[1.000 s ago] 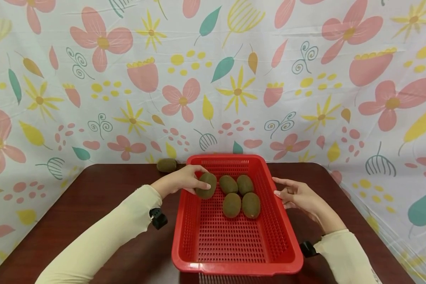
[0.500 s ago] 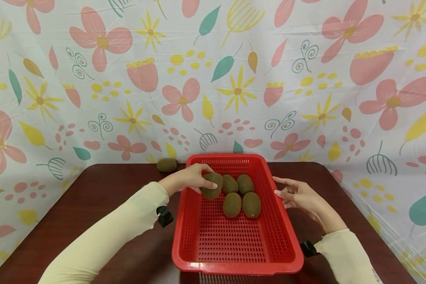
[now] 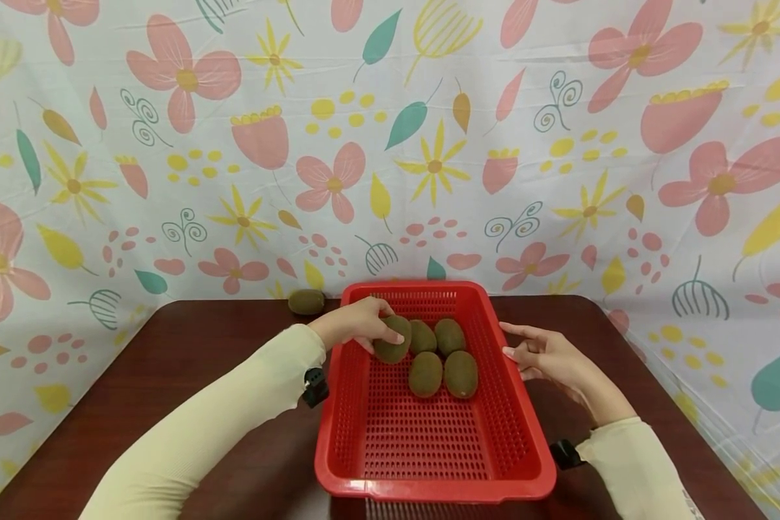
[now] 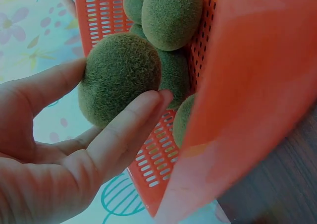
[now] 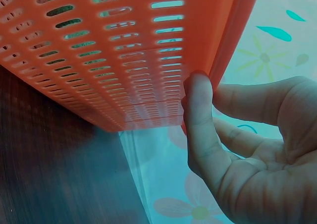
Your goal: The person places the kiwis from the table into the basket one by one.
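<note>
My left hand (image 3: 372,326) grips a fuzzy brown-green kiwi (image 3: 392,342) inside the red slotted basket (image 3: 429,477), by its far left side. The held kiwi (image 4: 120,83) lies between thumb and fingers (image 4: 126,130) in the left wrist view, next to several other kiwis (image 3: 442,357) clustered on the basket floor. My right hand (image 3: 526,349) rests against the outside of the basket's right rim, fingers extended. In the right wrist view its thumb (image 5: 198,120) presses the basket wall (image 5: 109,50) from outside.
One loose kiwi (image 3: 306,301) lies on the dark wooden table (image 3: 188,361) at the back, left of the basket. A flowered cloth (image 3: 390,144) hangs behind the table and drapes down on both sides. The near half of the basket holds nothing.
My left hand has carried its kiwi a little to the right and down, closer to the cluster in the basket. The right hand has stayed at the rim.
</note>
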Available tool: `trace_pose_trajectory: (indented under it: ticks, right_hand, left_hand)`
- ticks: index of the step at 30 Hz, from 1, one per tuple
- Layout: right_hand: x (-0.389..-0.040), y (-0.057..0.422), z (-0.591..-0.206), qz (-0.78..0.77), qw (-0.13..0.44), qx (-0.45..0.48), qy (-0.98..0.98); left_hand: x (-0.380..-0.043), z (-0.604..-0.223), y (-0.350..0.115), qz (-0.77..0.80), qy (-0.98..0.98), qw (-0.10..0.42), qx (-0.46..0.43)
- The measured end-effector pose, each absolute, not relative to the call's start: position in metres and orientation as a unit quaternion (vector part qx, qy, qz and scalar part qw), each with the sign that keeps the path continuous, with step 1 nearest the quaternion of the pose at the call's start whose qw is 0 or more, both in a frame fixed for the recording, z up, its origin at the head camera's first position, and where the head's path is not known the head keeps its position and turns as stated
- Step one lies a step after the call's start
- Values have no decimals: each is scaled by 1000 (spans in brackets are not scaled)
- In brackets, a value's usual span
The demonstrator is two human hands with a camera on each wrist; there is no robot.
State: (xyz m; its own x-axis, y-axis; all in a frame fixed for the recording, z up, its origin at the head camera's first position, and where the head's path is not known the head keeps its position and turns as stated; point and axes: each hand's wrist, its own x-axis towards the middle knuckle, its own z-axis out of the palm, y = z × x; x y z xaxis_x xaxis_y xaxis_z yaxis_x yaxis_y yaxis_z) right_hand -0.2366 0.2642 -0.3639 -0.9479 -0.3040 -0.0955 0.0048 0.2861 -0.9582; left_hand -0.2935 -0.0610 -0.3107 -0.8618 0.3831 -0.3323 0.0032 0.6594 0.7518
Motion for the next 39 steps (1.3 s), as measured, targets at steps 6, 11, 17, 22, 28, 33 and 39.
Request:
trace_pose_trajectory:
  ticks: [6,11,17,22,28,33,39]
  right_hand:
    - [-237,265,-365,-592,132,-96,789]
    - [-237,265,-365,-590,132,-92,791]
    - [-237,265,-364,-588,132,-89,793]
    - [-238,265,-364,-589,135,-91,791]
    - [-237,265,-364,-590,135,-91,791]
    - [-237,265,-364,-591,135,-94,790]
    - [-238,265,-365,-591,136,-96,789]
  left_hand:
    - [-296,-310,-54,390,880,255,94]
    - [-298,-311,-47,382,881,272,70]
    - [-301,-315,-37,383,873,298,47]
    - [-302,-319,-31,389,865,316,32]
    - [-301,-323,-27,371,866,335,29]
    - [-301,-327,-26,340,875,342,44]
    - [-301,-332,-23,292,888,351,58]
